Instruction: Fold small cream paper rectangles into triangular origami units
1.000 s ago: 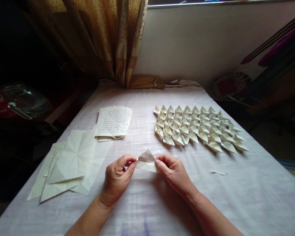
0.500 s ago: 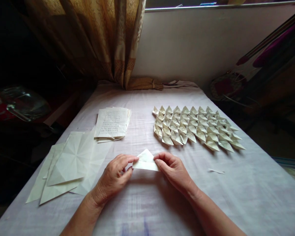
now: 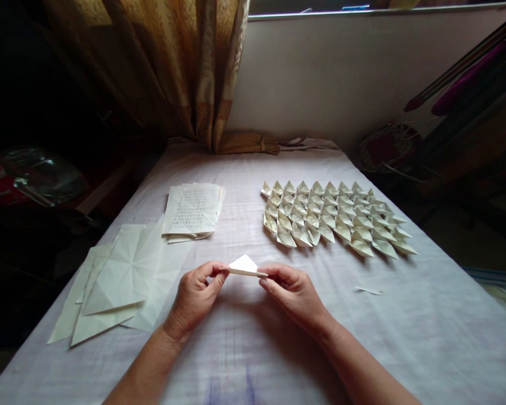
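Between my two hands is a small folded piece of white paper (image 3: 244,264), a triangle with a folded band along its lower edge. My left hand (image 3: 196,295) pinches its left corner between thumb and fingers. At the opposite corner, my right hand (image 3: 297,295) has a closed pinch on the paper too. The piece is tilted so that the band looks thin, and it is held above the cloth. Several rows of small folded paper boats (image 3: 333,216) stand close together beyond my right hand.
Creased paper sheets (image 3: 118,275) overlap at the left. Behind them lies a stack of written pages (image 3: 189,211). A thin paper strip (image 3: 368,291) rests on the pale cloth (image 3: 425,337) at the right. A gold curtain (image 3: 211,73) hangs at the far edge beside the wall (image 3: 341,73).
The folded paper has tipped, so its lower band now shows almost edge-on. My hands have turned slightly with it and shifted a little left.
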`<state>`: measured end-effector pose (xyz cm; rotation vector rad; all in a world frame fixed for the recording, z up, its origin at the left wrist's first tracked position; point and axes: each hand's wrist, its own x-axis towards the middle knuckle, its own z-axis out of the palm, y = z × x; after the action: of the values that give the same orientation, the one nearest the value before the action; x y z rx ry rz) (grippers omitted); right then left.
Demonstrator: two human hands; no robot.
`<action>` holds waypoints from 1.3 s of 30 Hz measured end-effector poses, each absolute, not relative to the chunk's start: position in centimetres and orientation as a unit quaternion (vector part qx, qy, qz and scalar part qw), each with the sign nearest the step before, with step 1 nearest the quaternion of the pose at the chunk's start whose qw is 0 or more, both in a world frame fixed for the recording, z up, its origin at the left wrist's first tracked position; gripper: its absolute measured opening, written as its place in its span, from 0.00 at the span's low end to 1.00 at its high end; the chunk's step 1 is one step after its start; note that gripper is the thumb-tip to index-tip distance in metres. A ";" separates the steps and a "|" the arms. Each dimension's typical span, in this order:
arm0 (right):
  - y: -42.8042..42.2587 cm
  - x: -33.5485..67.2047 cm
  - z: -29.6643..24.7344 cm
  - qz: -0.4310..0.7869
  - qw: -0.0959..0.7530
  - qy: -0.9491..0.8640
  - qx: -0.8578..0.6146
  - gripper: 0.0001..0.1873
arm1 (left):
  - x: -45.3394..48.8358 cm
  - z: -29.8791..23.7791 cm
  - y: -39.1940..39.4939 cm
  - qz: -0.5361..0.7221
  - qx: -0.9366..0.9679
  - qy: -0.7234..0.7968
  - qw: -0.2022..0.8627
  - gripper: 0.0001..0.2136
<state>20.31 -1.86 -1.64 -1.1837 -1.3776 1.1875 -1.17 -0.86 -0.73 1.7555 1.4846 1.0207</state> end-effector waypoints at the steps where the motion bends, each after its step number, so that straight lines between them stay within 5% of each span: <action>1: -1.9 20.3 -1.7 0.466 0.473 -0.567 -0.487 0.10 | -1.0 -0.7 -0.9 0.384 0.652 0.566 0.328 0.10; 10: -2.1 19.5 -1.7 0.445 0.498 -0.531 -0.521 0.10 | 0.0 -0.6 -1.1 0.412 0.538 0.580 0.451 0.12; 18: -2.2 19.0 -2.0 0.479 0.538 -0.479 -0.502 0.15 | 0.8 -0.5 -1.3 0.448 0.497 0.583 0.460 0.13; 29: -2.2 18.7 -2.3 0.455 0.545 -0.470 -0.525 0.08 | 1.0 -0.6 -1.4 0.471 0.425 0.570 0.522 0.16; 39: -2.3 18.4 -2.3 0.474 0.551 -0.448 -0.520 0.12 | 1.5 -0.7 -1.3 0.515 0.442 0.558 0.478 0.14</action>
<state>18.38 -2.26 -2.32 -1.2302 -1.0603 1.1218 1.51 -1.31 -0.74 1.0796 1.3620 1.2585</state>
